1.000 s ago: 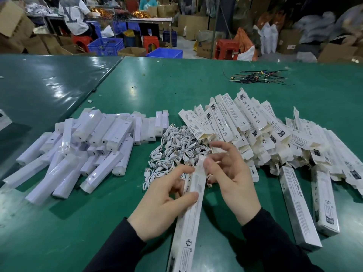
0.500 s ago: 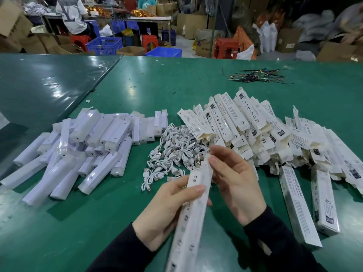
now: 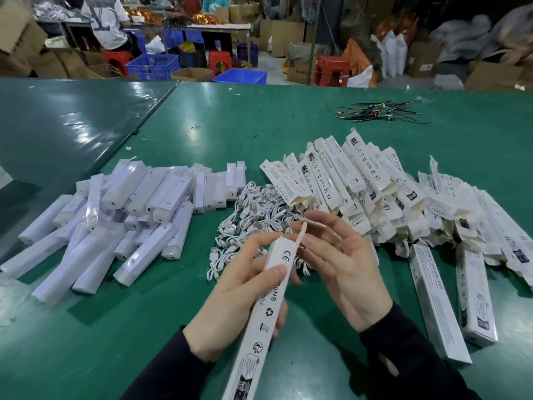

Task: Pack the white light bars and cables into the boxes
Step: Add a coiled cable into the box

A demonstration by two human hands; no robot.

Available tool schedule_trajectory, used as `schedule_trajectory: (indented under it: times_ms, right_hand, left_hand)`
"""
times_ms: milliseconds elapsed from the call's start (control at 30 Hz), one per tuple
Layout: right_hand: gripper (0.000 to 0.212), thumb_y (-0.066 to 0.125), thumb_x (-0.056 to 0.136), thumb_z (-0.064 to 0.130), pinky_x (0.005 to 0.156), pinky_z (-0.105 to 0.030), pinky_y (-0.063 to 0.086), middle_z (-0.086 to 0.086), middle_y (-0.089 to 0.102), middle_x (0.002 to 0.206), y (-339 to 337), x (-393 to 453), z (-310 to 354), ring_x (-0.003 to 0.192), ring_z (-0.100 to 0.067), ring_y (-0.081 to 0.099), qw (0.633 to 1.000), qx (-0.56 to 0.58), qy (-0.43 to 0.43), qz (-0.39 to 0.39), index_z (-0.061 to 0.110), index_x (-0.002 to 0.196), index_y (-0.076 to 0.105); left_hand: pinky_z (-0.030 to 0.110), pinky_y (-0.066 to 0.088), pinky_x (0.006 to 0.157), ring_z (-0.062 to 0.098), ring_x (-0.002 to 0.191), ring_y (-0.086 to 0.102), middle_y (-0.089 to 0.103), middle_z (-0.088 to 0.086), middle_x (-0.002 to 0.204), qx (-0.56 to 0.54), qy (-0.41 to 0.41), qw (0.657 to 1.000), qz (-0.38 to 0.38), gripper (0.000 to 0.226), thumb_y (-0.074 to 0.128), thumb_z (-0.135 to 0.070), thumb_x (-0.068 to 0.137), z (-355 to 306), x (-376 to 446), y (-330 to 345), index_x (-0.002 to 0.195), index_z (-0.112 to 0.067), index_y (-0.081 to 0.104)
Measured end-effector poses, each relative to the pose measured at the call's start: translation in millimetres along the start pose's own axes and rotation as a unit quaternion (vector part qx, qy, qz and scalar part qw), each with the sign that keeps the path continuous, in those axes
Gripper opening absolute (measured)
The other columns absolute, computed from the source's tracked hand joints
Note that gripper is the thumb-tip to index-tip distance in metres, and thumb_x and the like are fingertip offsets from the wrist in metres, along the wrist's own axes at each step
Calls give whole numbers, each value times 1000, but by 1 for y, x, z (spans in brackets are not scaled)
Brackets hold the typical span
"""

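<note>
My left hand (image 3: pixel 239 301) grips a long white printed box (image 3: pixel 265 310), tilted with its top end away from me. The end flap (image 3: pixel 300 236) of this box stands up, pinched by the fingers of my right hand (image 3: pixel 343 264). A heap of white light bars (image 3: pixel 115 223) lies on the left of the green table. In the middle is a tangle of white cables (image 3: pixel 253 215). Several open empty boxes (image 3: pixel 360 186) are piled to the right. Two closed boxes (image 3: pixel 438 304) lie flat at the near right.
A bundle of dark wires (image 3: pixel 377 112) lies far back on the green table (image 3: pixel 259 125). A second green table (image 3: pixel 57 119) adjoins on the left. Beyond are blue crates (image 3: pixel 153 66), red stools, cardboard boxes and a seated person (image 3: pixel 108 23).
The box has risen and tilted more upright in my left hand. My right hand has moved from the box's side to its top end and now pinches the raised flap.
</note>
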State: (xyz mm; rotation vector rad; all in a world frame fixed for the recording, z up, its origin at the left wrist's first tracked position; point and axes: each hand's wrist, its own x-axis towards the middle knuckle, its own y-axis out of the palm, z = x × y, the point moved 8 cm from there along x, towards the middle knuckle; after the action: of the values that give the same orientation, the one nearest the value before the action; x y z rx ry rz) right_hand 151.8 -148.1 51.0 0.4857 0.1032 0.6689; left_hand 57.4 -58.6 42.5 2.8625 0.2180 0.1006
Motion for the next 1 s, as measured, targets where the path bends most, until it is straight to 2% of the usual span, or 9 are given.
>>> schedule_trajectory:
  times_ms: [133,267,333,400,533,667,767,867,1000]
  right_hand:
    - [26,69,75,12,72,-24,56,-17,73,105,5,-1,-10,91,-23,71,999,-29,45,10,9,101,72]
    - [16,66,82,11,67,-21,55,-15,75,96,6,-3,-15,80,-19,71,997,-66,50,10,7,96,73]
    - [15,63,86,5,67,-22,55,-16,75,94,4,-3,-15,77,-18,70,996,-80,49,6,5,96,73]
    - [17,65,83,7,67,-22,55,-17,75,92,3,-3,-15,76,-19,69,996,-77,52,3,4,96,75]
    - [22,69,75,20,65,-26,57,-21,72,87,7,-4,-12,73,-26,62,994,-100,40,9,8,90,79]
    - [20,68,74,23,65,-25,56,-17,74,85,9,-4,-16,73,-22,64,991,-122,47,16,13,87,81]
    - [15,66,80,18,60,-22,55,-9,75,79,8,-4,-17,69,-12,68,989,-135,56,14,13,82,81]
    - [18,64,87,9,58,-24,54,-7,74,75,4,-3,-20,66,-14,66,987,-147,66,7,11,79,80]
    - [12,70,78,18,56,-25,54,-6,70,70,4,-3,-23,64,-15,64,987,-143,78,7,11,79,80]
  left_hand:
    - [20,39,35,21,34,46,61,16,78,13,-5,999,-52,23,66,-19,80,1,1,-12,101,-24,59]
    - [19,37,35,18,33,41,57,8,66,10,-12,998,-62,26,67,-18,79,6,1,-11,102,-25,56]
    - [20,36,34,18,34,41,55,15,72,-3,-23,997,-67,31,64,-17,79,9,0,-10,105,-30,54]
    - [19,35,34,18,34,40,56,20,78,-23,-40,997,-69,33,60,-16,78,12,0,-9,106,-29,50]
    - [20,38,35,22,35,47,70,21,88,9,-55,997,-59,42,62,-20,78,15,0,-10,112,-9,41]
    - [23,41,37,26,38,54,72,19,91,53,-61,994,-68,43,66,-24,78,18,0,-15,108,-3,44]
    - [25,43,38,27,38,54,73,19,92,62,-73,993,-68,45,67,-25,77,24,1,-17,112,-8,43]
    - [25,44,40,27,39,55,73,18,94,78,-83,992,-55,44,68,-26,78,26,0,-17,112,-13,44]
    - [25,44,39,27,38,55,73,18,93,79,-95,991,-54,44,67,-28,78,26,1,-16,110,-11,44]
